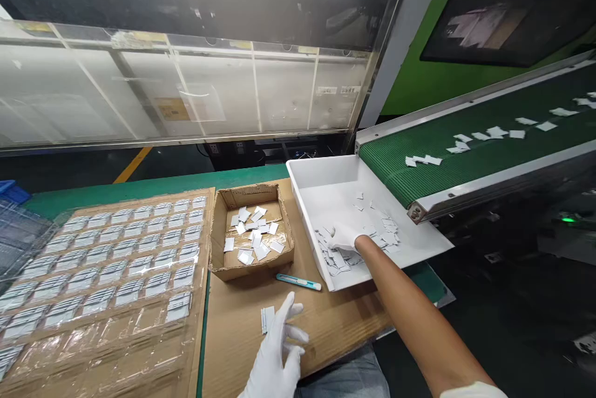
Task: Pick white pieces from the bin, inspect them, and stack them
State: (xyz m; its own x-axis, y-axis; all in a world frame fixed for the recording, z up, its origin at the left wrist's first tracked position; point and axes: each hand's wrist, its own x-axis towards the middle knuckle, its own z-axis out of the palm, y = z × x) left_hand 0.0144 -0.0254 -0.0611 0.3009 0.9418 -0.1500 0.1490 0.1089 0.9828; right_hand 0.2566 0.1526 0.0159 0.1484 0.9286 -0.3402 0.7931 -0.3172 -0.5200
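reaching into white bin (pixel 326 173), right hand (pixel 344 239), grip unclear, left hand (pixel 277 351) spread beside pieces (pixel 267 320)

At five o'clock from the centre of the head view, the gloved right hand (pixel 344 240) is inside a white bin (pixel 416 241), among loose white pieces (pixel 335 261); its grip cannot be determined. At six o'clock, the gloved left hand (pixel 275 359) has its fingers spread, just beside a small piece group (pixel 267 319) on a cardboard sheet (pixel 233 330); contact unconfirmed. A teal utility knife (pixel 298 282) lies at six o'clock, between the bin and a cardboard box (pixel 251 269) holding scattered pieces. At eight o'clock, a clear tray (pixel 84 341) carries rows of stacked pieces. Toward three o'clock, a green conveyor belt (pixel 395 168) bears further pieces, its lower end at the bin.
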